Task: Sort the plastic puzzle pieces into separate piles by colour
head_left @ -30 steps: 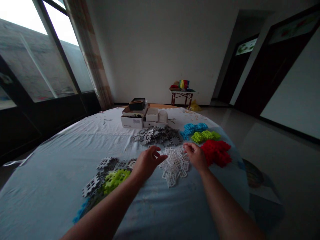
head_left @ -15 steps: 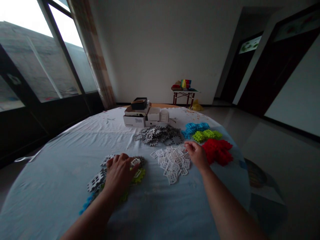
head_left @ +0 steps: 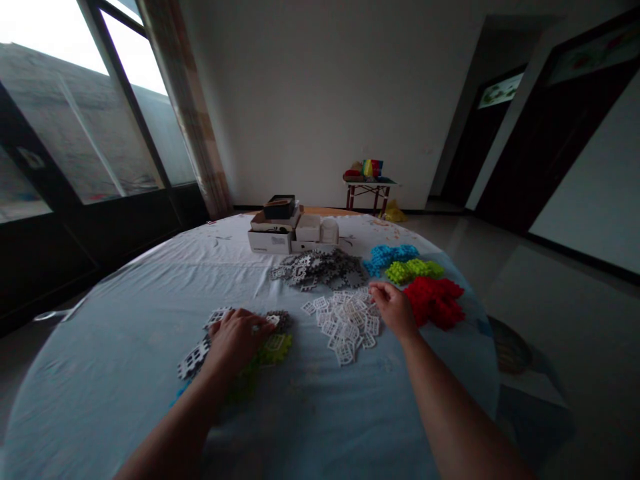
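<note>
My left hand [head_left: 235, 339] lies palm down on a joined mat of grey, white, lime and blue interlocking plastic tiles [head_left: 196, 360] at the near left of the round table. My right hand [head_left: 395, 308] rests at the right edge of a loose heap of white tiles [head_left: 345, 321], fingers curled; whether it pinches a tile I cannot tell. A pile of red tiles [head_left: 434, 301] lies just right of that hand.
Farther back are a grey tile pile [head_left: 320, 268], a blue pile [head_left: 389, 256] and a lime pile [head_left: 413, 270]. Cardboard boxes [head_left: 280, 231] stand at the table's far side. The pale tablecloth [head_left: 125, 320] covers the table. A small side table [head_left: 367, 188] stands by the wall.
My left hand swung from the white heap leftward and down onto the joined multicoloured mat. My right hand stayed at the heap's right edge.
</note>
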A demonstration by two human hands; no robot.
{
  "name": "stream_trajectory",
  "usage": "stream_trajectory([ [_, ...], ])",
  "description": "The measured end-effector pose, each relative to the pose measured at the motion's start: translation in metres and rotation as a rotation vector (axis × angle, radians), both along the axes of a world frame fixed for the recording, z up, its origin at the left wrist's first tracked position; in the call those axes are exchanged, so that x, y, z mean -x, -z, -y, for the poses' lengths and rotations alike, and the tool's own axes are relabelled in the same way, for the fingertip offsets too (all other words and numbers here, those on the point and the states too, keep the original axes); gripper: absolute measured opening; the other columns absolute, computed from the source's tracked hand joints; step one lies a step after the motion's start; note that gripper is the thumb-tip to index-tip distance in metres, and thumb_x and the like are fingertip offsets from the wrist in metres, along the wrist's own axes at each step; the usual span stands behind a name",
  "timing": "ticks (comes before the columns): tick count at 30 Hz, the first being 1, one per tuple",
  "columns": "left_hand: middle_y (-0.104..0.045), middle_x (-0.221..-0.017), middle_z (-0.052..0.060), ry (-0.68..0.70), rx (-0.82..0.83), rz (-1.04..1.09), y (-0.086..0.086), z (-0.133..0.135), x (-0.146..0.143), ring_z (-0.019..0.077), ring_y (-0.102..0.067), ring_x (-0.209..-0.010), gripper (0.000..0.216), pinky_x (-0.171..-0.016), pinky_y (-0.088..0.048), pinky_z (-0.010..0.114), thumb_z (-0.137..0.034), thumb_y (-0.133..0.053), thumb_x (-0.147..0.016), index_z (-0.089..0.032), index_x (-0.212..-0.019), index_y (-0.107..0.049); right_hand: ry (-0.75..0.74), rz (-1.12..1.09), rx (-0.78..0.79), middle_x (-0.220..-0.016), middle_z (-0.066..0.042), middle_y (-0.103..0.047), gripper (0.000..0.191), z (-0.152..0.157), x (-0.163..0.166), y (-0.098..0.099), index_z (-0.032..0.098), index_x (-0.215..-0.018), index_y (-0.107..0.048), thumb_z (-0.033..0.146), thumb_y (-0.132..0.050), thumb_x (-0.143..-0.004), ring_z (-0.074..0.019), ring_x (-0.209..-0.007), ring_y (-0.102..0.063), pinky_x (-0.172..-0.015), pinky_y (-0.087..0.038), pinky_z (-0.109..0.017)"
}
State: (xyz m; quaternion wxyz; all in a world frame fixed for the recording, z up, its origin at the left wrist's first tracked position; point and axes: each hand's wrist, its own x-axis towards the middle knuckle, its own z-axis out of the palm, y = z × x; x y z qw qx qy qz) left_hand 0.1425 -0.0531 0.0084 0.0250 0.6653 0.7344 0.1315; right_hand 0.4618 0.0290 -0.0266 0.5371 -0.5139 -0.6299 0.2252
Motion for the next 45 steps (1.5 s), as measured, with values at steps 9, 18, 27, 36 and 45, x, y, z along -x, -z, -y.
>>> stream_trajectory([
  [9, -0.063, -0.091, 0.006, 0.067, -0.283, -0.064, -0.003, -0.006, -0.004, 0.0226, -0.051, -0.087, 0.037, -0.078, -0.029, 0.037, -0.041, -0.035, -0.084, -0.022, -0.075, -0.066, 0.000, 0.005, 0.009, -0.072, -0.006, -0.067, 0.027, -0.003, -0.001, 0.003, 0.017, -0.089, -0.062, 0.037, -0.049, -0.077, -0.0182, -0.065, -0.063, -0.063, -0.050, -0.029],
  [18, -0.063, -0.094, 0.003, 0.238, -0.250, 0.304, -0.027, -0.037, -0.071, 0.0212, -0.052, -0.093, 0.035, -0.081, -0.032, 0.038, -0.046, -0.039, -0.083, -0.025, -0.082, -0.067, -0.003, 0.009, 0.028, -0.078, -0.007, -0.068, 0.027, -0.002, 0.000, 0.001, 0.017, -0.089, -0.062, 0.036, -0.048, -0.077, -0.0175, -0.064, -0.063, -0.062, -0.050, -0.029],
  [27, -0.062, -0.102, 0.004, 0.217, -0.209, 0.148, -0.028, -0.037, -0.024, 0.0245, -0.052, -0.096, 0.029, -0.085, -0.031, 0.042, -0.046, -0.047, -0.077, -0.030, -0.093, -0.066, 0.013, 0.056, 0.010, -0.073, -0.006, -0.067, 0.027, -0.003, -0.002, 0.001, 0.017, -0.089, -0.062, 0.035, -0.047, -0.077, -0.0179, -0.066, -0.063, -0.065, -0.049, -0.029],
  [36, -0.061, -0.108, 0.009, -0.100, 0.034, -0.079, -0.015, -0.024, 0.099, 0.0299, -0.051, -0.103, 0.041, -0.084, -0.032, 0.046, -0.052, -0.043, -0.075, -0.027, -0.100, -0.063, -0.024, 0.049, 0.042, -0.078, -0.006, -0.068, 0.027, -0.003, -0.001, 0.004, 0.017, -0.090, -0.061, 0.037, -0.047, -0.077, -0.0179, -0.067, -0.063, -0.064, -0.049, -0.029],
  [45, -0.061, -0.106, 0.009, 0.235, -0.043, 0.088, -0.012, -0.016, 0.066, 0.0255, -0.054, -0.098, 0.045, -0.085, -0.036, 0.039, -0.055, -0.043, -0.075, -0.026, -0.103, -0.063, -0.021, 0.060, 0.060, -0.080, -0.007, -0.068, 0.027, -0.004, -0.002, 0.007, 0.017, -0.090, -0.061, 0.037, -0.048, -0.077, -0.0187, -0.068, -0.064, -0.064, -0.049, -0.030],
])
